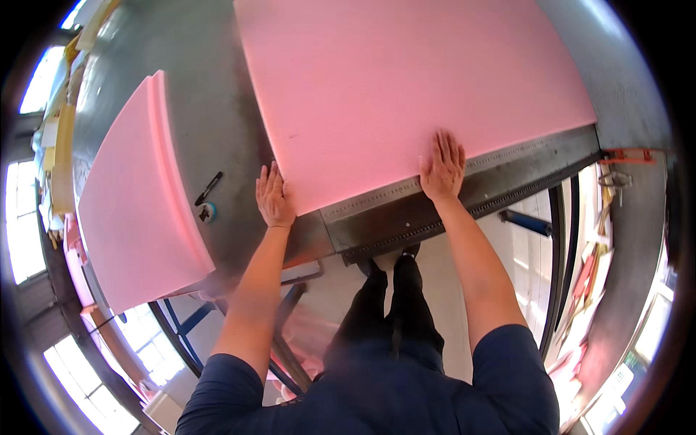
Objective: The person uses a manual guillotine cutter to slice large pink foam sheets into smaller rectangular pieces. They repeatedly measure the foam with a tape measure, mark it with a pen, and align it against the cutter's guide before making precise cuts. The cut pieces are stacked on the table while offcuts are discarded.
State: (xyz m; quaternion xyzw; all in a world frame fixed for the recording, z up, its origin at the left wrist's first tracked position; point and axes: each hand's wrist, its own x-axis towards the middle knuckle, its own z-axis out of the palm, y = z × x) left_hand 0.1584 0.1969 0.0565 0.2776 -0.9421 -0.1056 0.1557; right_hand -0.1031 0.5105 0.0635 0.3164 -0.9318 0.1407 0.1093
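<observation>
A large pink foam sheet [406, 80] lies flat on a grey metal table [210, 123]. At the sheet's near left corner is my left hand [274, 197], fingers stretched out, its inner side against the edge. My right hand [443, 167] rests flat near the front edge, with its fingers on the pink surface. Neither hand grips anything. Along the front of the sheet runs a metal ruler strip [370, 201] with fine markings.
Smaller pink foam pieces [138, 210] lie stacked on the table's left. Between them and the big sheet are a black marker [209, 187] and a small tape roll [206, 212]. An orange-red bracket [629, 155] sits at the far right. Blue bars and pink scraps show below.
</observation>
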